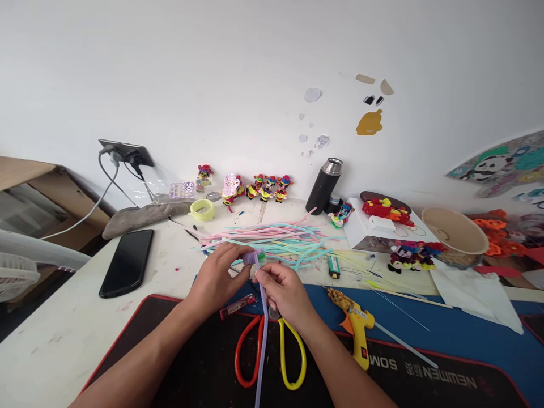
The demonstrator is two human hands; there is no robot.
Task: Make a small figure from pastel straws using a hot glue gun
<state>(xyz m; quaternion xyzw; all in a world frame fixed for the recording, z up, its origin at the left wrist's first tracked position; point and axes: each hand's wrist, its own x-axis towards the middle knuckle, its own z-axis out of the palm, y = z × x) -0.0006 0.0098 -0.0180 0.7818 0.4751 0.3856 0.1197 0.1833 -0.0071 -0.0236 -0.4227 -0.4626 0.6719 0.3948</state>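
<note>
My left hand (219, 277) pinches a small purple and green fuzzy piece (250, 258) of wound pipe cleaner between thumb and fingertips. Close beside it, my right hand (283, 292) is closed on a lavender pipe cleaner (262, 345), whose long end hangs down toward the mat. It runs up to the small piece. Below the hands lie scissors with one red handle (237, 362) and one yellow handle (304, 362); their blades are mostly hidden. A small red packet (238, 306) lies left of the scissors.
Pink, mint and yellow pipe cleaners (272, 235) lie behind the hands. A yellow glue gun (361, 334) rests on the right of the mat (204, 351). A phone (127, 263) is at left. Against the wall stand a black thermos (321, 190), several fuzzy dolls (267, 188) and a bowl (454, 229).
</note>
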